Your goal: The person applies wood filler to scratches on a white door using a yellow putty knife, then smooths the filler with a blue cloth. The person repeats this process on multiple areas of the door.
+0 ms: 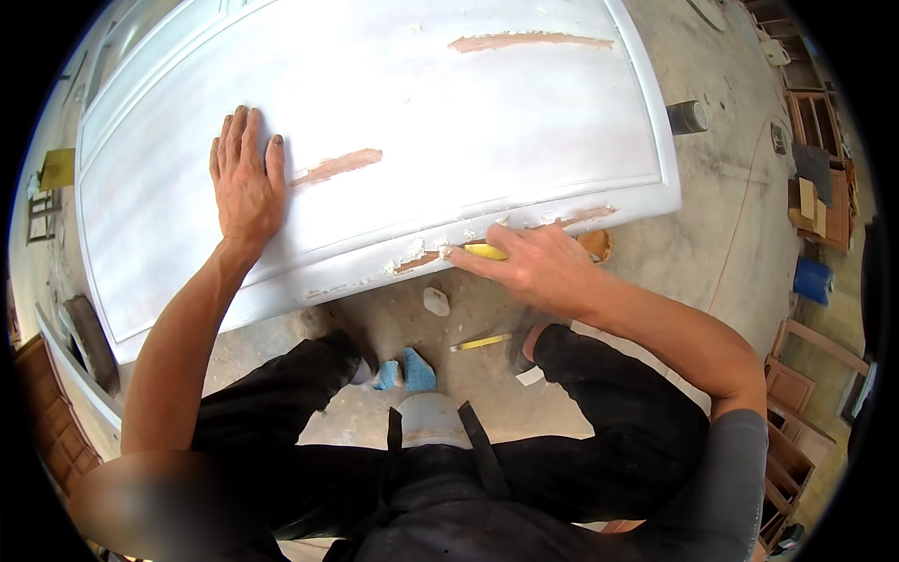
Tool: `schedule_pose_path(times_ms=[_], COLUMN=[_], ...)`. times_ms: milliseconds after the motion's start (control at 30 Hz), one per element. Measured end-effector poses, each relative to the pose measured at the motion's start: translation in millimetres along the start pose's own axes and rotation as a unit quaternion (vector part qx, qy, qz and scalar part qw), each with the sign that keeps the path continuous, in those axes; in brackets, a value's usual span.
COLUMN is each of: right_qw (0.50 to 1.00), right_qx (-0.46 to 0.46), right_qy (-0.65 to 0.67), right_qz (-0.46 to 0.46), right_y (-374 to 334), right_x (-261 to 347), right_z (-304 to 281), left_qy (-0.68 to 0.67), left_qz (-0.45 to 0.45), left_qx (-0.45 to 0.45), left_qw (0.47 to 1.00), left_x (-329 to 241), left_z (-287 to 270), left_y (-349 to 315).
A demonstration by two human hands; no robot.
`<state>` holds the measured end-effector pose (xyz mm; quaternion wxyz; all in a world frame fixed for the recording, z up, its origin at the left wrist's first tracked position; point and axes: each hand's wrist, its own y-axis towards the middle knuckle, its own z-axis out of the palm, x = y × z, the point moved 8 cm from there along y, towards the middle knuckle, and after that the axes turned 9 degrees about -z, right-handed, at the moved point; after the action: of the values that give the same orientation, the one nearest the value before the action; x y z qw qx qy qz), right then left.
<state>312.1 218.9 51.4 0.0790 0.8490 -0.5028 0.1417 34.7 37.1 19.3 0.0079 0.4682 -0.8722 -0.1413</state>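
Observation:
A large white panelled board lies in front of me, with reddish-brown bare patches where its white coat is gone. Flat on its surface, fingers stretched out, rests my left hand, beside a short brown patch. My right hand is closed on a yellow tool at the board's near edge; the fingers hide much of it, so its exact kind is unclear. White flakes cling along that edge around a brown strip. Another long brown patch shows at the far right.
Below the near edge, a yellow stick-like tool, blue scraps and a small white piece lie on the concrete floor. A dark cylinder juts out at the board's right side. Wooden frames and a blue container stand farther right.

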Motion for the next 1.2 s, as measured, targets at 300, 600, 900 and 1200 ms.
schedule_pose_path(times_ms=[300, 600, 900, 1200], right_qw=[1.0, 0.998, 0.976, 0.99], right_qx=[-0.001, -0.044, 0.013, -0.007], right_qy=[-0.02, -0.053, -0.138, 0.061], right_qz=[0.015, 0.001, 0.166, 0.127], right_y=[6, -31, -141, -89], right_x=[-1, 30, -27, 8], right_z=[-7, 1, 15, 23], left_qy=[-0.002, -0.017, -0.024, -0.026], left_qz=[-0.007, 0.036, 0.027, 0.04], left_qx=[0.005, 0.002, -0.002, -0.015], left_qw=[1.0, 0.999, 0.999, 0.999], left_x=[0, -14, 0, 7], left_z=[2, 6, 3, 7], left_y=[2, 3, 4, 8])
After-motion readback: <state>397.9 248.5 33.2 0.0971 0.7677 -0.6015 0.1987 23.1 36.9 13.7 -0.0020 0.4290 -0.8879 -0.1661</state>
